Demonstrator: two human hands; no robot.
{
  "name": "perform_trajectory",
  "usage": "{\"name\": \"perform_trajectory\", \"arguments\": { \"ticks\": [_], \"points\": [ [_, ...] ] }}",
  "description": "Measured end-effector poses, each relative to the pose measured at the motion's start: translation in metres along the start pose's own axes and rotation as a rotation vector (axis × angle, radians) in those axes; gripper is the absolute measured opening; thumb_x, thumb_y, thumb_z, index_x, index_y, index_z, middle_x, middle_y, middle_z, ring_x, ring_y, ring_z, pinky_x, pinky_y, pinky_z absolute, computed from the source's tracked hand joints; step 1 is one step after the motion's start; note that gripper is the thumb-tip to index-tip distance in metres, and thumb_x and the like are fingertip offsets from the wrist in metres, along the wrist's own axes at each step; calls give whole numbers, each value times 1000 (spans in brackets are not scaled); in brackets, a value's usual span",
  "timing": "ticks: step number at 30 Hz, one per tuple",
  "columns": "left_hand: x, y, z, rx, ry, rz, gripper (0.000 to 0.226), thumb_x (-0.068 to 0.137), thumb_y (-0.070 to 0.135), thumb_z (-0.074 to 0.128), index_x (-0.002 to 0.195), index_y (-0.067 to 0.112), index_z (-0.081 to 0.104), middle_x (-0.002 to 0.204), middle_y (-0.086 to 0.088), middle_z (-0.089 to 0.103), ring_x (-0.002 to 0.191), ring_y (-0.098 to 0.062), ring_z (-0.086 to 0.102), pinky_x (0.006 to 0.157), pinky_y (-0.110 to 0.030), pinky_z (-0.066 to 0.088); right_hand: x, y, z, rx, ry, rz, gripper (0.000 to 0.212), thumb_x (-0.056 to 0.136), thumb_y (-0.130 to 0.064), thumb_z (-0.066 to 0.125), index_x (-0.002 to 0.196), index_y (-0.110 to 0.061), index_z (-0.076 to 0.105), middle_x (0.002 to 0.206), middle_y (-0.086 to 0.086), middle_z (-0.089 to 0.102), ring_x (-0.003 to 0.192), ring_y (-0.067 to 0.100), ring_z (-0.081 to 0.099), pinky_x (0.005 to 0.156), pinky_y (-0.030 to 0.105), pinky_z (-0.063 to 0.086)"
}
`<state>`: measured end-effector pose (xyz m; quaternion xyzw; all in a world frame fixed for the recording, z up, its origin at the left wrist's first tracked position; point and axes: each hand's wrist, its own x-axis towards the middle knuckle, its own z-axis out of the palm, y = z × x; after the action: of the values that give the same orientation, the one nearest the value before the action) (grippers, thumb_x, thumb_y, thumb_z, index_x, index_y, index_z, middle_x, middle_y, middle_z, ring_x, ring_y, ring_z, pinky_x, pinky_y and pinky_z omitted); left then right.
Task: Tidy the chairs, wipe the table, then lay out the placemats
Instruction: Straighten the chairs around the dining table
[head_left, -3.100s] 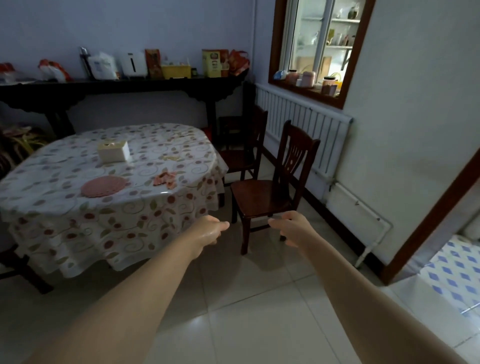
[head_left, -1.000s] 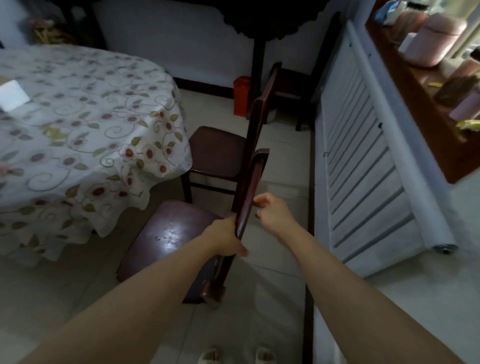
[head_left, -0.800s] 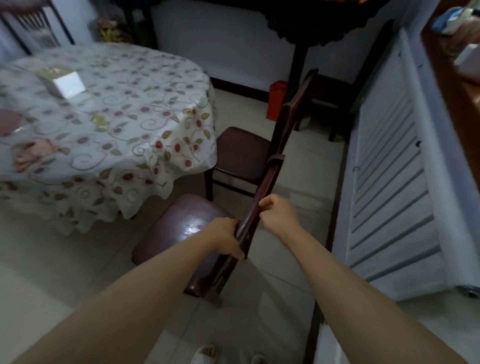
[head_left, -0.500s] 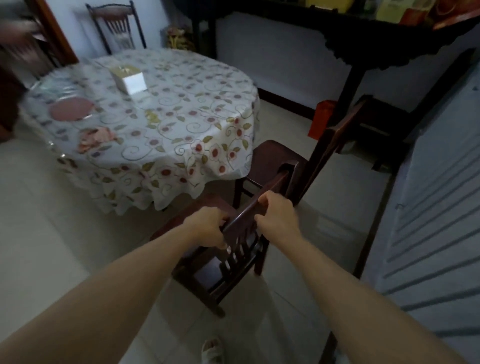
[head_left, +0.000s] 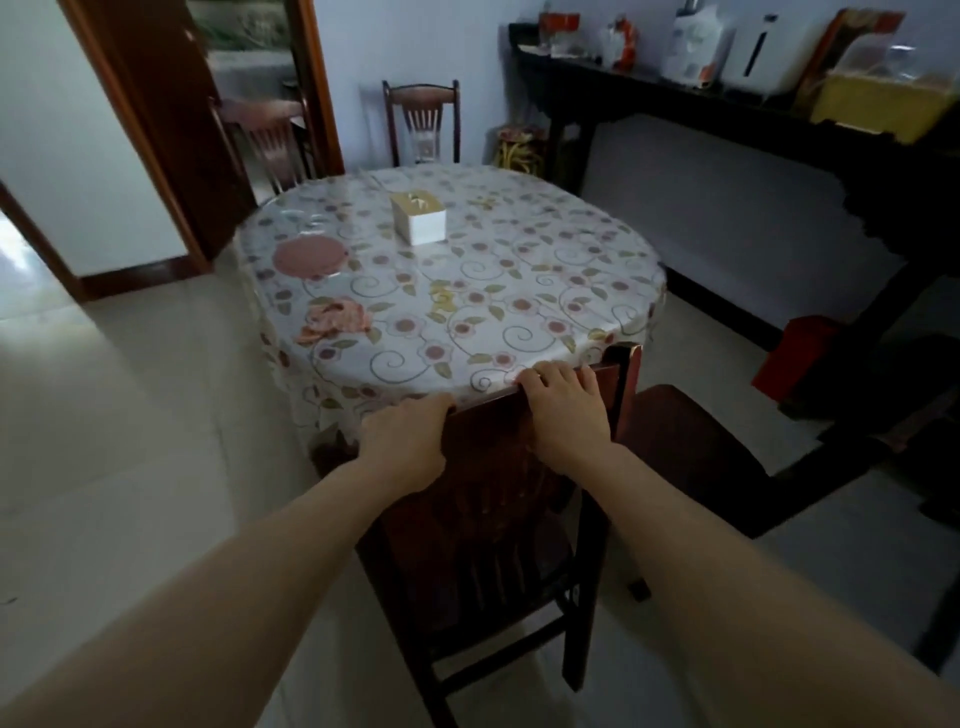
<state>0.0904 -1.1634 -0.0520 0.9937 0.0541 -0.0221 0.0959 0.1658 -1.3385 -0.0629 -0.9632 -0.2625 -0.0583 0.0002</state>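
Observation:
A dark wooden chair (head_left: 493, 525) stands right in front of me, its back touching the edge of the round table (head_left: 519, 270) with a flowered cloth. My left hand (head_left: 405, 441) and my right hand (head_left: 566, 410) both grip the chair's top rail. On the table lie a round pink placemat (head_left: 310, 254), a crumpled pink cloth (head_left: 335, 319) and a white tissue box (head_left: 418, 216). A second dark chair (head_left: 691, 447) stands to the right of mine. Two further chairs (head_left: 423, 122) stand beyond the table.
A long dark sideboard (head_left: 779, 124) with boxes and appliances runs along the right wall. A red box (head_left: 789, 358) sits on the floor under it. An open doorway (head_left: 249, 93) is at the back left. Pale tiled floor (head_left: 130, 415) spreads to the left.
I have turned to face the table and the chair has gone from angled on the floor to pushed in under the table edge. Both hands stay on its top rail.

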Motion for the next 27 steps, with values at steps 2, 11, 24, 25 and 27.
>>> {"name": "perform_trajectory", "arguments": {
  "ticks": [2, 11, 24, 25, 27],
  "points": [
    [13, -5, 3, 35, -27, -1, 51, 77, 31, 65, 122, 27, 42, 117, 1, 56, 104, -23, 56, 71, -33, 37, 32, 5, 0, -36, -63, -48, 66, 73, -25, 75, 131, -20, 42, 149, 7, 29, 140, 25, 20, 115, 49, 8],
    [103, -32, -30, 97, -119, -111, 36, 68, 28, 77, 96, 20, 55, 100, -2, 61, 94, -23, 58, 74, -35, 49, 157, 30, -10, 10, -249, -388, 49, 60, -53, 80, 92, -25, 54, 75, -6, 49, 80, 21, 57, 61, 31, 36],
    [207, -37, -33, 176, -95, -159, 32, 69, 25, 75, 94, 20, 56, 96, -3, 61, 91, -23, 58, 67, -30, 40, 248, 70, 14, 103, -245, -536, 46, 69, -49, 77, 92, -17, 53, 67, -6, 37, 68, 20, 44, 59, 31, 33],
    [212, -38, -28, 191, -83, -165, 33, 70, 26, 73, 99, 20, 56, 98, -3, 62, 92, -23, 58, 68, -30, 40, 253, 71, 18, 98, -229, -531, 48, 70, -48, 76, 98, -16, 55, 70, -6, 38, 69, 20, 44, 61, 31, 34],
    [222, -41, -15, 204, -67, -181, 35, 73, 27, 71, 103, 20, 55, 99, -4, 62, 91, -25, 59, 69, -32, 43, 261, 72, 29, 85, -205, -522, 49, 71, -48, 75, 104, -17, 54, 77, -4, 43, 73, 21, 49, 64, 32, 36]
  ]
}}
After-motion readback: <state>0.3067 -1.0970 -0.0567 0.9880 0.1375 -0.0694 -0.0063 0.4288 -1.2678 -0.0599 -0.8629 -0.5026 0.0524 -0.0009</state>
